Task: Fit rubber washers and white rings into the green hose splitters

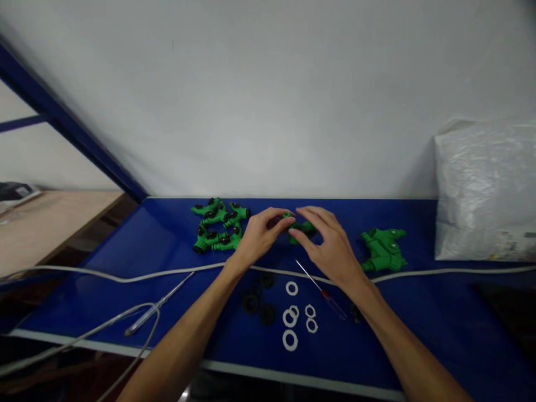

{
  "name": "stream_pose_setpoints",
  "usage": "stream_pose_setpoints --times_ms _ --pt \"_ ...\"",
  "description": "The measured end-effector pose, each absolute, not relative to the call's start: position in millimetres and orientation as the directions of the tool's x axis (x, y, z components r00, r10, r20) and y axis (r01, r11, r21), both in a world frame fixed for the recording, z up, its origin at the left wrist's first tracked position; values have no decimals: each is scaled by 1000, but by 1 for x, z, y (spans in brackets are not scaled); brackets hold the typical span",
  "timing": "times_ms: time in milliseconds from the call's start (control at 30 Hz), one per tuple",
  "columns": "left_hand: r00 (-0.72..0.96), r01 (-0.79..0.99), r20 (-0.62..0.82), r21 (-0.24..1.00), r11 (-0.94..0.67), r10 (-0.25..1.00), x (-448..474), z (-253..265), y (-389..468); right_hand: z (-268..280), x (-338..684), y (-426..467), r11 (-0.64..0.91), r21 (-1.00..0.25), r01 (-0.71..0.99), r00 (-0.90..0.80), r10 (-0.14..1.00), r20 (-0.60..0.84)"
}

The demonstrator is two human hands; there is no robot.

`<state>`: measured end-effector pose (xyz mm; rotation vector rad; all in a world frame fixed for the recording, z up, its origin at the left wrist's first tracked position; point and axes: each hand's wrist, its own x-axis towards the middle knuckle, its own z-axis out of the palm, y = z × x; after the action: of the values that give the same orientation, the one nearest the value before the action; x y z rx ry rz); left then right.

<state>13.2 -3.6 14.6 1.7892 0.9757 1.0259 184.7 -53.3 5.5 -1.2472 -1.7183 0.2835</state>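
Observation:
My left hand (267, 230) is closed, pinching a green plastic hose splitter (293, 237) above the middle of the table; its round end pokes up between thumb and fingers. My right hand (329, 244) is beside it on the right, thumb and fingers apart around the part, without a visible grip. Both hands hide much of the splitter. Below them lies a screwdriver (330, 304) with a red and dark handle. Nearer to me are several white rings (290, 340) and several black rings (267, 314).
Green splitters with black knobs (226, 241) lie at the left, and green splitter bodies (383, 251) at the right. A white cable (167, 276) crosses the blue table (335, 357). A clear-handled screwdriver (144, 318) lies front left. A plastic-wrapped package (486, 195) stands far right.

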Motion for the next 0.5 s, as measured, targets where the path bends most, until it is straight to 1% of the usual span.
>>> stream_pose_setpoints --times_ms 33,100,167,233,267,333,400,467,500 --pt "362 221 270 905 -364 892 14 17 -5 5 184 -54 479 -632 610 -87 833 547" --pt "358 211 279 905 -369 891 16 22 -9 3 181 -55 483 -647 590 -130 848 514" --pt "356 188 270 917 -352 895 12 29 -17 1 178 -56 444 -686 577 -110 874 474" --pt "358 216 250 915 -340 900 0 35 -33 0 176 -58 395 -729 558 -76 900 429" --pt "351 258 238 905 -338 906 -10 37 -43 1 176 -59 370 -754 543 -58 912 405" --pt "316 423 199 846 -326 928 -35 36 -69 0 175 -60 307 -814 493 -29 941 337" --pt "234 548 125 802 -236 964 -60 30 -99 -2 174 -60 215 -885 413 -4 972 234" --pt "173 619 7 777 -114 985 -80 20 -126 -5 173 -59 163 -940 298 -13 986 167" --pt "168 640 -39 764 -79 985 -86 15 -136 -7 172 -59 145 -960 241 -20 989 144"
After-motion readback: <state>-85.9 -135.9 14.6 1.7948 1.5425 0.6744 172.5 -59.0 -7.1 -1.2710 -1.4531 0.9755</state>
